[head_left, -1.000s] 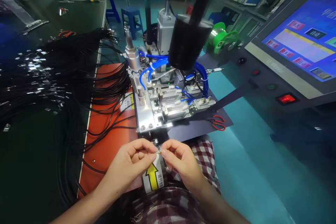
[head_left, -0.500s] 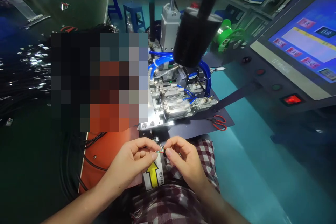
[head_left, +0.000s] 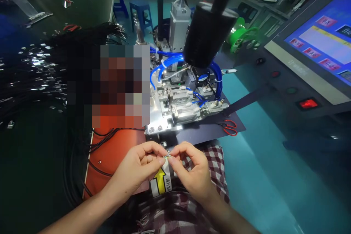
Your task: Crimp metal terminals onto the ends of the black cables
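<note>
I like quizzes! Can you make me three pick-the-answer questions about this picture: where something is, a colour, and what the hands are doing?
1. Where are the scissors?
A. right of the machine
B. on the stool
C. in a hand

2. What colour is the arrow?
A. green
B. yellow
C. white

3. What are the hands doing?
A. lying flat
B. pressing a button
C. pinching thin wires

Answers: A, they lie on the dark mat beside it. B, yellow on a white label. C, left hand and right hand meet fingertip to fingertip on them.

Yellow arrow on white label (head_left: 161, 184)
</note>
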Demonstrator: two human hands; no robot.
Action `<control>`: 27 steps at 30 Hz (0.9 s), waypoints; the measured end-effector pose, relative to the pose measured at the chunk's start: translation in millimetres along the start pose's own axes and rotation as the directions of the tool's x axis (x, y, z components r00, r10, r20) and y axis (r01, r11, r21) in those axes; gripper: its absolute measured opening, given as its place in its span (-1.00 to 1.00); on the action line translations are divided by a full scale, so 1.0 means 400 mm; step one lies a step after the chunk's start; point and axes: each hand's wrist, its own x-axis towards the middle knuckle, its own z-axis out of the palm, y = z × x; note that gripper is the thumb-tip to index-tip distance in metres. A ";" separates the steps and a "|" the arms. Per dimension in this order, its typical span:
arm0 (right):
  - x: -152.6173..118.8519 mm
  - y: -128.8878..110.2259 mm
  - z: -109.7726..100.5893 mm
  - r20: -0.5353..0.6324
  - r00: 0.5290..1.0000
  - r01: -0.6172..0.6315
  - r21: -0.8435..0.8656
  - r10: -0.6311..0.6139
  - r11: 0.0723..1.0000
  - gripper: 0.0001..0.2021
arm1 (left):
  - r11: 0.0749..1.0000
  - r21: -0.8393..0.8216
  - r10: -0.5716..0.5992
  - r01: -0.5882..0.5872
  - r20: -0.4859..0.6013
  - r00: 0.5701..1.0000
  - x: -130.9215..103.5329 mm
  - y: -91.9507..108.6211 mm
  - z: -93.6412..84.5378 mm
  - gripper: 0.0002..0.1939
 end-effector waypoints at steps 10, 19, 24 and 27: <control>-0.007 0.012 -0.001 -0.053 0.993 0.097 -0.074 -0.101 0.992 -0.88 | 0.999 -0.039 0.002 -0.003 -0.019 1.000 0.001 0.003 0.004 -0.81; -0.012 0.015 -0.001 -0.036 0.965 0.249 -0.173 -0.258 0.953 -0.86 | 0.999 -0.043 0.013 -0.013 0.013 1.000 -0.001 0.002 0.004 -0.74; -0.015 0.019 0.001 -0.035 0.963 0.257 -0.194 -0.268 0.947 -0.87 | 1.000 -0.009 -0.004 0.004 0.055 0.998 0.000 -0.001 -0.001 -0.73; -0.018 0.022 0.001 -0.038 0.962 0.259 -0.202 -0.272 0.945 -0.88 | 1.000 -0.011 -0.004 0.005 0.085 0.996 0.002 -0.002 -0.004 -0.72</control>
